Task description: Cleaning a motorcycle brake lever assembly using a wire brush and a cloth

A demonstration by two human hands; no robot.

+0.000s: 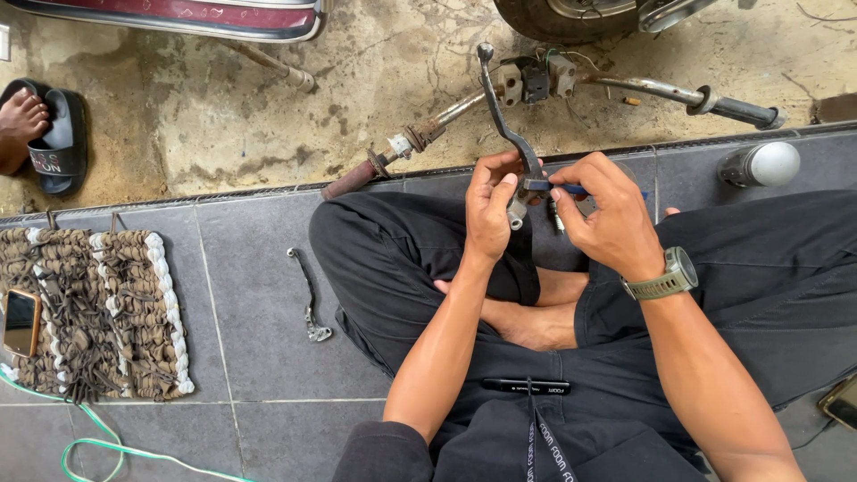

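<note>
My left hand [494, 207] grips the lower end of a dark curved metal lever [502, 112] whose tip points away from me. My right hand [607, 214], with an olive watch on its wrist, holds a small blue-handled tool [561, 188] against the lever's base. Both hands meet above my crossed legs in black trousers. A small spring or screw [555, 217] hangs just below the hands.
A handlebar [553, 89] with grips and switch blocks lies on the concrete ahead. Another lever [310, 296] rests on the grey tiles at left. A woven mat [107, 303] carries a phone [20, 321]. A sandalled foot [22, 120] stands far left. A silver canister [763, 163] lies at right.
</note>
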